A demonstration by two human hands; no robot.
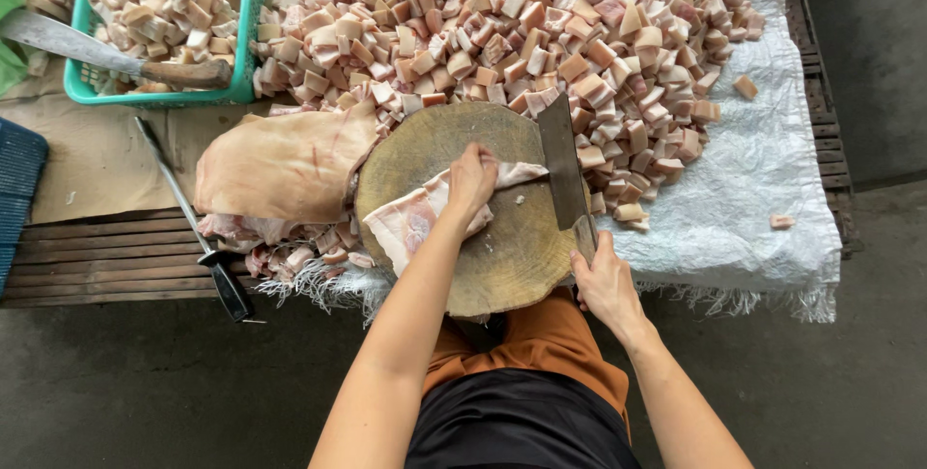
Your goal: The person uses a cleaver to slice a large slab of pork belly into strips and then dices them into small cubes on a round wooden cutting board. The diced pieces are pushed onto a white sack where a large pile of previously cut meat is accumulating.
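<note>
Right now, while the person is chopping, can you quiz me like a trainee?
1. True or false: the right hand holds a cleaver.
2. What does the left hand press on the round wooden chopping block?
3. Where does the spare knife rest: A on the green basket, B on the floor?

Key: 1 true. 2 a slab of pork skin. 3 A.
</note>
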